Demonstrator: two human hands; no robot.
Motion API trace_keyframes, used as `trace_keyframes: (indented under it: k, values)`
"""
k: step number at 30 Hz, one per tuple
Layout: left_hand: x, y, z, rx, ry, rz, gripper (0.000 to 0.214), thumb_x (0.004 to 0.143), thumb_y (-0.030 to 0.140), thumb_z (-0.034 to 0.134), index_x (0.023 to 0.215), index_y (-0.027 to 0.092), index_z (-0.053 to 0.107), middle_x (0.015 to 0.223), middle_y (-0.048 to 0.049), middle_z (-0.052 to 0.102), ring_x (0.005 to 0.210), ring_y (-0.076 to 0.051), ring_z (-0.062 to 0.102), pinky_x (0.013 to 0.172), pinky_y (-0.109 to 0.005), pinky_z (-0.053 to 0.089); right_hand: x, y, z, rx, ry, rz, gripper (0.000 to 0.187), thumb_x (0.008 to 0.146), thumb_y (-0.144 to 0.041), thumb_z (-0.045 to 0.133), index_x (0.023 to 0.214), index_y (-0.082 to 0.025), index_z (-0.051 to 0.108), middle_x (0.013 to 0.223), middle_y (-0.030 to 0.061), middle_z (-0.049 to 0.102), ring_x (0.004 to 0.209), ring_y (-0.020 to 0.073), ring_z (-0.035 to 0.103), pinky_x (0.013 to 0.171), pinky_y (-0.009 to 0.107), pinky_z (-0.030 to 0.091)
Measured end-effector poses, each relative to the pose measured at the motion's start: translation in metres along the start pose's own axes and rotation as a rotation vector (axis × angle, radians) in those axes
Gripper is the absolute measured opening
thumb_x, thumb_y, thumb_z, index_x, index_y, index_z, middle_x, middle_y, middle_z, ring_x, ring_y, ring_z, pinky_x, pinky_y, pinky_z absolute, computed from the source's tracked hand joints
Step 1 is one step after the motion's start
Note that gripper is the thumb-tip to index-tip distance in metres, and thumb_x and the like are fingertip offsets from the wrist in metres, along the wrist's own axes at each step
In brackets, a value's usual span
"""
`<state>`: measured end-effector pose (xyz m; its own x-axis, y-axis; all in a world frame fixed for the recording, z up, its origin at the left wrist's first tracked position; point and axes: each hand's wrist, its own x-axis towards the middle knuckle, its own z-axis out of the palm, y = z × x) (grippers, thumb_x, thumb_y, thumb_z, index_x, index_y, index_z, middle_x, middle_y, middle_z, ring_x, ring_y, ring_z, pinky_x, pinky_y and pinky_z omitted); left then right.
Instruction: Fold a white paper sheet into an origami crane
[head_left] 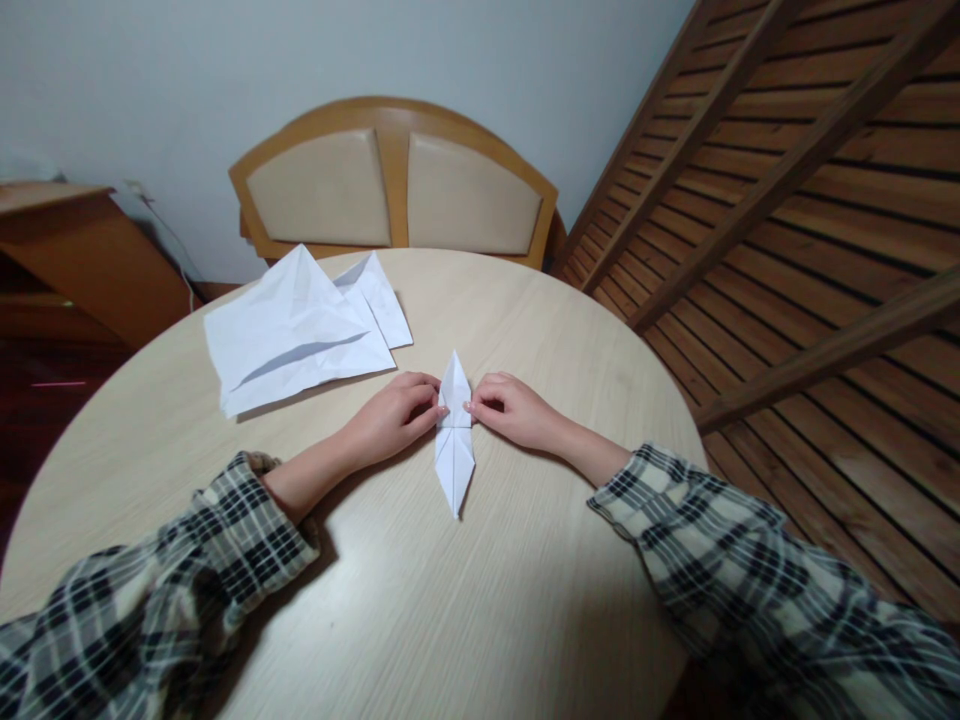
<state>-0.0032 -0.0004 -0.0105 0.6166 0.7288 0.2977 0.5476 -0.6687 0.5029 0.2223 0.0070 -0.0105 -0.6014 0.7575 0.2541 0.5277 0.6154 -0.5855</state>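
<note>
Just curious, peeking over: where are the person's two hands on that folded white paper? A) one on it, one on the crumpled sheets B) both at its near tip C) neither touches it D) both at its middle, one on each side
D: the left hand and right hand press the folded paper at its middle from opposite sides.

Nothing to read here: no words, labels, brands, numbers or signs showed anywhere. The folded white paper (455,432) was blank, the loose white sheets (300,325) carried only creases, and the plaid sleeves (187,590), the round wooden table (480,600) and the chair back (394,185) bore no print or marking at all
</note>
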Motion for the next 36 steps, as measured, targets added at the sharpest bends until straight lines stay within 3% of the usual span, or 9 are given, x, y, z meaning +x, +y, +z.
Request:
trace_keyframes:
  k: [7,17,30,36]
  values:
    - [0.0000,-0.0006,0.0001,0.021,0.039,-0.063,0.020,0.091,0.037,0.056,0.096,0.018,0.057,0.092,-0.0071,0.063,0.086,-0.022,0.056,0.080,-0.037,0.046,0.0005,-0.0019,-0.0007,-0.010,-0.004,0.022,0.027,0.092,-0.021,0.057,0.066,-0.017,0.061,0.071,0.0011,0.059,0.075,0.0152,0.053,0.078,0.031,0.040]
    - [-0.0012,-0.0031,0.0033,0.073,0.050,-0.071,0.029,0.090,0.036,0.059,0.110,0.015,0.057,0.105,-0.0113,0.064,0.098,-0.026,0.059,0.089,-0.042,0.047,0.0000,-0.0035,0.0000,-0.147,0.025,0.063,0.029,0.089,-0.022,0.062,0.061,-0.017,0.055,0.065,-0.0004,0.052,0.069,0.0140,0.048,0.071,0.029,0.035]
    - [-0.0031,-0.0048,0.0053,0.144,0.084,-0.043,0.046,0.090,0.032,0.063,0.130,0.013,0.052,0.122,-0.0151,0.061,0.114,-0.029,0.056,0.100,-0.046,0.046,-0.0004,-0.0056,-0.0012,-0.139,0.049,0.093,0.022,0.083,-0.022,0.067,0.064,-0.017,0.058,0.069,-0.0003,0.058,0.070,0.0141,0.051,0.071,0.028,0.035]
    - [-0.0039,-0.0014,0.0042,0.153,0.111,0.029,0.036,0.091,0.029,0.061,0.125,0.017,0.056,0.125,-0.0143,0.058,0.116,-0.028,0.055,0.100,-0.047,0.047,-0.0013,-0.0044,0.0002,-0.043,0.096,0.124,0.016,0.079,-0.023,0.071,0.078,-0.019,0.055,0.071,-0.0027,0.058,0.069,0.0132,0.052,0.068,0.026,0.036]
